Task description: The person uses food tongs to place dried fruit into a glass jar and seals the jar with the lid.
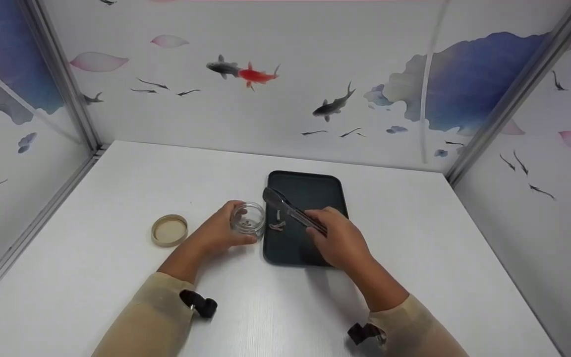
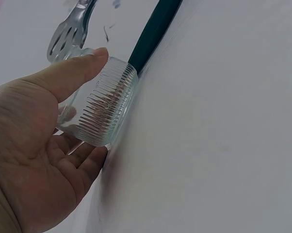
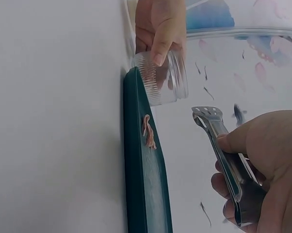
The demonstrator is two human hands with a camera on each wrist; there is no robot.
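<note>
My left hand (image 1: 218,230) holds a clear glass jar (image 1: 248,225), thumb on one side and fingers on the other. The jar is lidless, with some brownish bits low inside it; its ribbed lower wall shows in the left wrist view. In my right hand (image 1: 342,240) are metal tongs (image 3: 228,160) with slotted tips, their arms close together and nothing visible between them. The tips hover above the left part of a dark green tray (image 1: 310,191), near the jar. A few thin, brownish-pink strips (image 1: 277,226) lie on the tray beside the jar.
A round, beige-gold lid (image 1: 169,231) lies on the white table (image 1: 132,183) left of my left hand. Panels (image 1: 275,119) printed with fish and petals enclose the table at the back and both sides, joined by metal posts (image 1: 62,74).
</note>
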